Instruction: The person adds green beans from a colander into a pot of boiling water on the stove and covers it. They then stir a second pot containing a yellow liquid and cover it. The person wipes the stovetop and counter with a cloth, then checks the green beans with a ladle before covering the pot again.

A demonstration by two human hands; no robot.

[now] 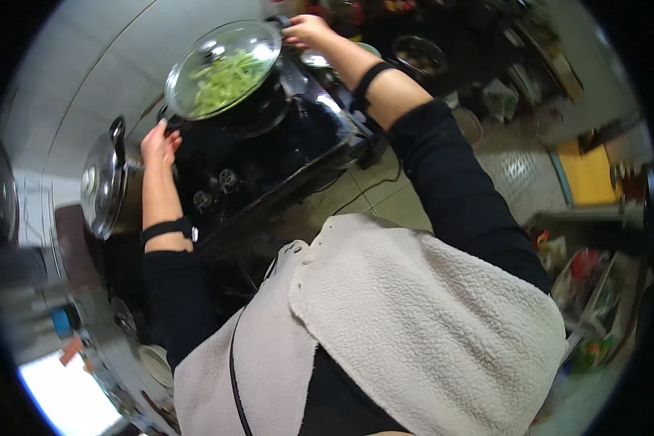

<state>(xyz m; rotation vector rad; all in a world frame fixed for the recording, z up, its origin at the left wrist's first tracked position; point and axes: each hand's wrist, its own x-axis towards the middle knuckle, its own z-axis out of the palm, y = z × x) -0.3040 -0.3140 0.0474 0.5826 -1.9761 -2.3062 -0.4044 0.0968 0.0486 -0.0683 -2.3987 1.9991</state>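
— So, where does the wok [258, 109] sit against the two hands?

— It stands on the black stove [283, 156], toward the stove's far end, with a glass lid [221, 67] tilted over it and chopped green vegetables [229, 81] showing through the glass. The right hand [307, 30] reaches past the lid's far rim, fingers curled at the dark handle there; whether it truly grips the handle I cannot tell. The left hand [160, 142] lies at the stove's near-left corner, just below the lid's lower rim, fingers bent against the dark edge; what they close on is hidden.

— And the room around it?

— Tight on the left: a steel pot with lid [102, 182] stands just beside the left wrist, close against the tiled wall [102, 58]. The stove's front face carries two round knobs [216, 189], between the forearms. To the right the stove's edge drops off to a tiled floor [392, 200], where a black cord [367, 190] trails. Beyond the right hand sits a dark bowl [419, 52], well apart from the wok.

— Any packages or signs?

— Along the right side, a low shelf holds bright packets [585, 272] in red and green, too blurred to tell further. A yellow panel [588, 174] lies above them.
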